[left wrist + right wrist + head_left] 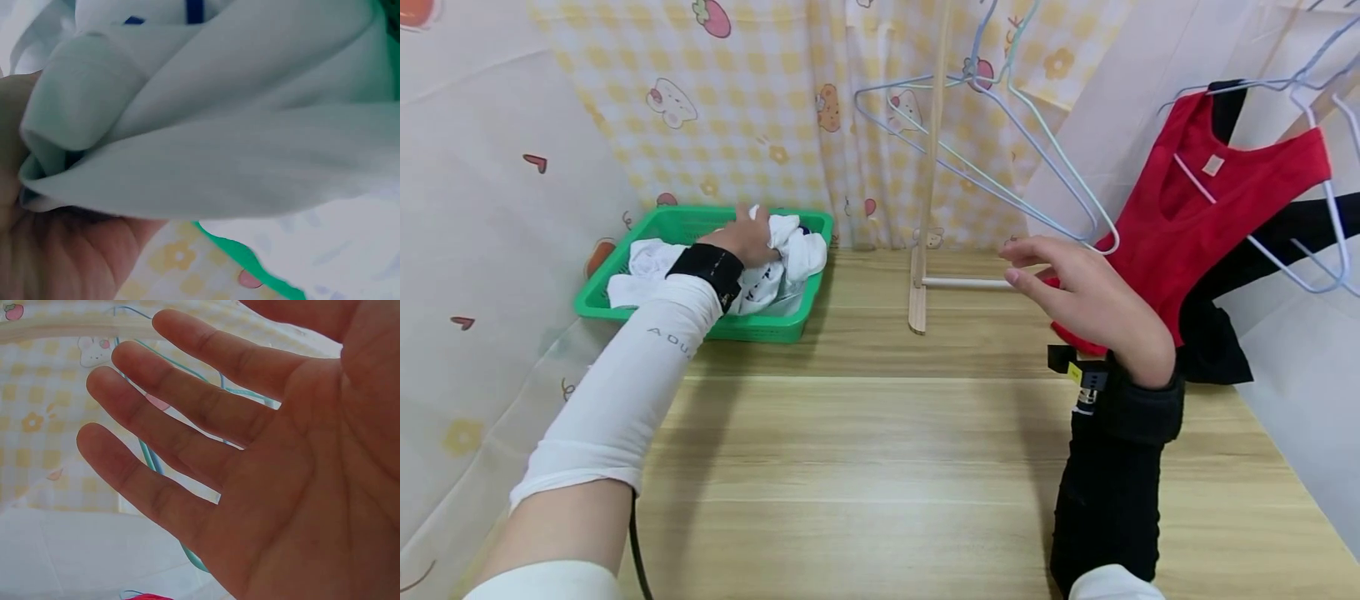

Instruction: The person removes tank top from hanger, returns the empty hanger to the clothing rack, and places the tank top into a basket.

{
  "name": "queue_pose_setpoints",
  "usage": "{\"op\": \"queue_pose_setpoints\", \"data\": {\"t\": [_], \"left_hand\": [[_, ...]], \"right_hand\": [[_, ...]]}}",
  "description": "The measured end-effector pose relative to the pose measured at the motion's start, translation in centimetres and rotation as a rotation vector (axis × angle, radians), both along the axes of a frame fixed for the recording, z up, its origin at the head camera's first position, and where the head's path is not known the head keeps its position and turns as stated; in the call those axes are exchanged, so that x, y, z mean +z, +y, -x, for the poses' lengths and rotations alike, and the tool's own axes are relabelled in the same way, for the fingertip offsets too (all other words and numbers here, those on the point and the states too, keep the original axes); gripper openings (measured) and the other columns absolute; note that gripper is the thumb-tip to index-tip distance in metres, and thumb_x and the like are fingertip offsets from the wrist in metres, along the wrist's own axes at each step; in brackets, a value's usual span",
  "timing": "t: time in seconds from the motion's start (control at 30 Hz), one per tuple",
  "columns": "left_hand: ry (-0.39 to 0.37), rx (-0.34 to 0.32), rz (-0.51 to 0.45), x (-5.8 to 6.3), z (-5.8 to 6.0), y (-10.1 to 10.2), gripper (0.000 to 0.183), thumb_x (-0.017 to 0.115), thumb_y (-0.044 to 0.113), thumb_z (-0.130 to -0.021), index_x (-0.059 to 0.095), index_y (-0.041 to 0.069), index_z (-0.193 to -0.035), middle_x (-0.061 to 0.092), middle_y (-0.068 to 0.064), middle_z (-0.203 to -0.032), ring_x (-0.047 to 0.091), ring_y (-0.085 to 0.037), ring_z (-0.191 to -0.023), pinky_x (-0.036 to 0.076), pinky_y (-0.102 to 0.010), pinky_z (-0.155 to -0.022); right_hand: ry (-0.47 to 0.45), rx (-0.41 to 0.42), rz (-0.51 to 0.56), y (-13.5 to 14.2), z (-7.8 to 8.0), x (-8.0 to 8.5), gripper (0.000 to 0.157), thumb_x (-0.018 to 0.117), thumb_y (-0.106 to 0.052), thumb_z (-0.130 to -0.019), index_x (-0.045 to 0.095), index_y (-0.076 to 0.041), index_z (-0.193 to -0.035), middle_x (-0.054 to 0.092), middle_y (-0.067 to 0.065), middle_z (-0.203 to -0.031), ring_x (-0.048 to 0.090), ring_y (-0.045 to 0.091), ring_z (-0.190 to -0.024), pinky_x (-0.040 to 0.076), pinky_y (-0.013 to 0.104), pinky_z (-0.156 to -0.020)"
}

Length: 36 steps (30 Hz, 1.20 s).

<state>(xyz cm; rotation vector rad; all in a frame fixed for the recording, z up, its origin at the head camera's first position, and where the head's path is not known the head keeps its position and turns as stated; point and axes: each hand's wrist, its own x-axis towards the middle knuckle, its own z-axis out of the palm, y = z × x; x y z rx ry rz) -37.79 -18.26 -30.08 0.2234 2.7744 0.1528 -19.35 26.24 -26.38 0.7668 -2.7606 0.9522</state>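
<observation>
My left hand is down in a green basket at the far left and grips a white garment. In the left wrist view the garment fills most of the picture, with dark blue marks near the top, and hides most of the fingers. On the right, my right hand hangs in the air above the table, holding nothing. Its fingers are straight and spread in the right wrist view. A blue hanger and a mint-green hanger hang just beyond it.
A wooden stand with a white lower bar is on the table. At the right, a red tank top hangs on a hanger, with black clothing behind it. A checked curtain covers the back.
</observation>
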Motion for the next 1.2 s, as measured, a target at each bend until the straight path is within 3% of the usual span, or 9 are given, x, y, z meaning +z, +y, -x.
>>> {"op": "queue_pose_setpoints", "data": {"t": [0.17,0.3,0.4,0.53,0.67,0.83,0.97,1.07,1.2], "left_hand": [[-0.05,0.049,0.065,-0.8,-0.6,0.4,0.092,0.052,0.043,-0.109,0.0,-0.007,-0.166,0.006,-0.048,-0.166,0.033,-0.068,-0.148,0.035,-0.075,-0.119],[-0.132,0.018,0.123,-0.5,-0.5,0.8,0.092,0.045,0.049,-0.109,0.003,-0.009,-0.167,0.014,-0.044,-0.169,0.027,-0.06,-0.156,0.029,-0.073,-0.124],[-0.198,-0.03,0.16,0.3,-0.8,1.2,0.083,0.041,0.046,-0.108,0.019,-0.011,-0.166,0.027,-0.038,-0.169,0.035,-0.051,-0.154,0.031,-0.068,-0.125],[-0.248,-0.004,0.187,1.8,-1.9,2.0,0.078,0.051,0.049,-0.105,0.041,-0.004,-0.161,0.04,-0.031,-0.165,0.05,-0.042,-0.14,0.043,-0.057,-0.119],[-0.257,0.013,0.206,3.2,-2.4,2.4,0.082,0.062,0.051,-0.1,0.044,0.0,-0.162,0.037,-0.031,-0.168,0.049,-0.042,-0.142,0.045,-0.054,-0.118],[-0.143,-0.148,0.182,4.8,-1.6,2.5,0.059,0.058,0.035,-0.106,0.056,-0.006,-0.149,0.052,-0.033,-0.155,0.051,-0.047,-0.141,0.043,-0.058,-0.121],[-0.039,-0.255,0.103,5.1,-0.3,3.2,0.049,0.056,0.026,-0.11,0.06,-0.006,-0.147,0.056,-0.029,-0.155,0.052,-0.047,-0.145,0.043,-0.059,-0.121],[-0.015,-0.321,0.059,4.6,0.2,3.9,0.044,0.06,0.024,-0.11,0.065,-0.003,-0.143,0.06,-0.027,-0.151,0.054,-0.045,-0.143,0.045,-0.057,-0.12],[-0.027,-0.404,0.089,3.8,0.1,4.6,0.038,0.064,0.023,-0.107,0.07,0.001,-0.137,0.064,-0.024,-0.146,0.059,-0.04,-0.136,0.047,-0.054,-0.116]], "right_hand": [[0.01,0.01,-0.003,-0.1,0.0,0.1,0.038,0.062,-0.016,-0.111,0.063,-0.001,-0.146,0.065,0.019,-0.147,0.066,0.033,-0.127,0.04,0.001,-0.095],[0.022,0.004,-0.019,-0.1,0.0,0.3,0.037,0.063,-0.017,-0.111,0.064,-0.002,-0.145,0.066,0.019,-0.146,0.068,0.034,-0.126,0.041,0.004,-0.094],[0.025,0.005,-0.022,-0.1,0.1,0.4,0.037,0.063,-0.017,-0.111,0.064,-0.002,-0.145,0.066,0.019,-0.146,0.069,0.035,-0.125,0.042,0.004,-0.094],[0.026,0.004,-0.025,-0.1,0.0,0.3,0.037,0.063,-0.017,-0.111,0.065,-0.002,-0.144,0.066,0.019,-0.146,0.069,0.035,-0.125,0.042,0.006,-0.094],[0.01,0.007,-0.019,-0.1,0.0,0.3,0.037,0.063,-0.016,-0.111,0.065,-0.001,-0.144,0.066,0.019,-0.146,0.067,0.035,-0.128,0.042,0.004,-0.094],[0.003,0.004,-0.026,0.0,0.0,0.3,0.037,0.063,-0.017,-0.111,0.065,-0.001,-0.144,0.066,0.019,-0.147,0.068,0.035,-0.127,0.042,0.004,-0.095],[-0.003,-0.005,-0.04,0.1,0.1,0.4,0.037,0.062,-0.018,-0.111,0.065,-0.002,-0.144,0.065,0.019,-0.148,0.069,0.036,-0.127,0.044,0.009,-0.094],[-0.013,-0.01,-0.042,0.1,0.1,0.3,0.037,0.062,-0.019,-0.112,0.065,-0.003,-0.145,0.063,0.019,-0.151,0.069,0.036,-0.128,0.046,0.013,-0.094],[-0.027,-0.011,-0.04,0.2,0.1,0.2,0.038,0.061,-0.02,-0.112,0.064,-0.003,-0.146,0.063,0.018,-0.151,0.068,0.035,-0.128,0.048,0.016,-0.095]]}}
